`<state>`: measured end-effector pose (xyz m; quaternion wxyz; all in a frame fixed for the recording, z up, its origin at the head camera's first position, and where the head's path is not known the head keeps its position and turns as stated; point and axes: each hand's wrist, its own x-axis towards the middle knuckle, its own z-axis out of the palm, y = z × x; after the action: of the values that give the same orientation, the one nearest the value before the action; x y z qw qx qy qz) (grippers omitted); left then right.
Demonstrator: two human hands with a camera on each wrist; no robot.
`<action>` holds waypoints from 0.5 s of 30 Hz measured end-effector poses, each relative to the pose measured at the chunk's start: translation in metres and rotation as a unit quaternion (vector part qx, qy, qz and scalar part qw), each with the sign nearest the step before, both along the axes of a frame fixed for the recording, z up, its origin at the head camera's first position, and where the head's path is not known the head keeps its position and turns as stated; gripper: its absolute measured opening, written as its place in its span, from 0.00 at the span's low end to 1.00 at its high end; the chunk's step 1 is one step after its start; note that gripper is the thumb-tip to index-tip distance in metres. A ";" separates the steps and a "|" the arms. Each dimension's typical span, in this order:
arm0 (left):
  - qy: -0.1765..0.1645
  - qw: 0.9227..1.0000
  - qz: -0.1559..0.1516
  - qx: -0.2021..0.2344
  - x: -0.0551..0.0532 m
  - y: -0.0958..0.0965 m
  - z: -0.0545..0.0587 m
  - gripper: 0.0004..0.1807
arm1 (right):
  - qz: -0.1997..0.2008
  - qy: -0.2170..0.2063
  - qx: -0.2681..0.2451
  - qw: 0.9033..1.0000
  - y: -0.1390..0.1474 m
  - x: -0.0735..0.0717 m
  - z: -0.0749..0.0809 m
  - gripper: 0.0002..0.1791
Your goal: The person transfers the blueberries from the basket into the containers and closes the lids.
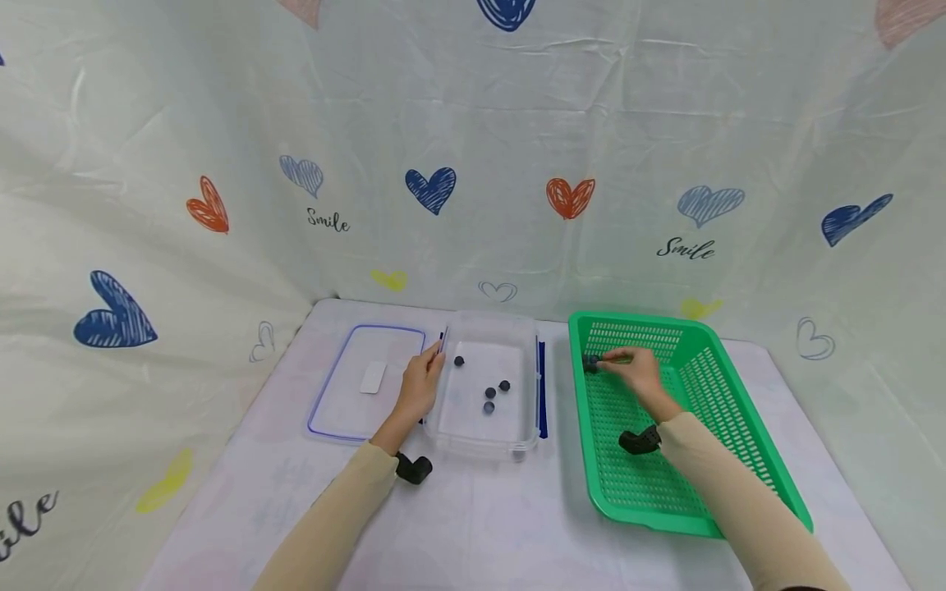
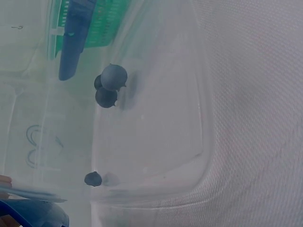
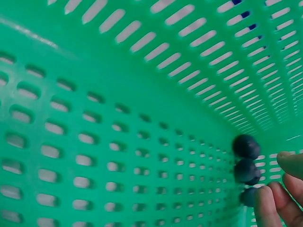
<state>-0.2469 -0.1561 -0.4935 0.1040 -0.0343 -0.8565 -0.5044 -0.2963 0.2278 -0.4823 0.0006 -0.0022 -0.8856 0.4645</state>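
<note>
- A stiff green plastic basket (image 1: 650,484), slotted throughout, raises its wall beside a clear, rounded container (image 1: 473,353).
- A flat, blue-edged lid (image 1: 351,402) lies left on the pale counter (image 1: 480,525).
- Round, dark blueberries (image 3: 245,170) cluster in the basket's far-left corner; four sit in the container.
- Hands: the left hand (image 1: 420,384) grips the container's edge; the right hand (image 1: 637,369), thumb and fingers parted, meets the clustered berries.

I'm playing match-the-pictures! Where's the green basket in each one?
Head: the green basket sits on the right side.
Left wrist: a piece shows at the top left, behind a blue clip.
Right wrist: it fills most of the picture.
Shared landmark, head and left wrist: that clip, on the clear box's basket side.
</note>
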 end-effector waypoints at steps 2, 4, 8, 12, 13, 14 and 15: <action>0.001 1.000 -0.001 -0.001 0.000 0.000 0.001 0.24 | -0.008 0.003 0.008 1.000 -0.001 -0.001 -0.004 0.16; -0.001 1.000 0.001 -0.002 0.001 0.000 0.001 0.24 | -0.011 0.007 0.014 1.000 -0.002 -0.001 -0.007 0.16; -0.010 1.000 0.007 -0.002 0.001 0.001 0.002 0.24 | -0.019 0.012 0.031 0.999 -0.004 -0.001 -0.013 0.15; -0.011 1.000 0.010 -0.001 0.002 0.002 0.002 0.24 | -0.028 0.009 0.032 0.999 -0.006 -0.001 -0.017 0.14; -0.009 1.000 0.011 -0.002 0.002 0.003 0.002 0.24 | -0.031 0.007 0.031 0.999 -0.007 -0.001 -0.018 0.14; -0.009 1.000 0.011 -0.002 0.002 0.003 0.002 0.24 | -0.031 0.006 0.029 0.999 -0.007 -0.001 -0.019 0.14; -0.008 1.000 0.011 -0.002 0.002 0.003 0.002 0.24 | -0.034 0.004 0.025 0.999 -0.008 -0.001 -0.019 0.13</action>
<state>-0.2450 -0.1533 -0.4918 0.1026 -0.0213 -0.8587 -0.5017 -0.2970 0.2201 -0.5016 0.0202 -0.0307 -0.8964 0.4417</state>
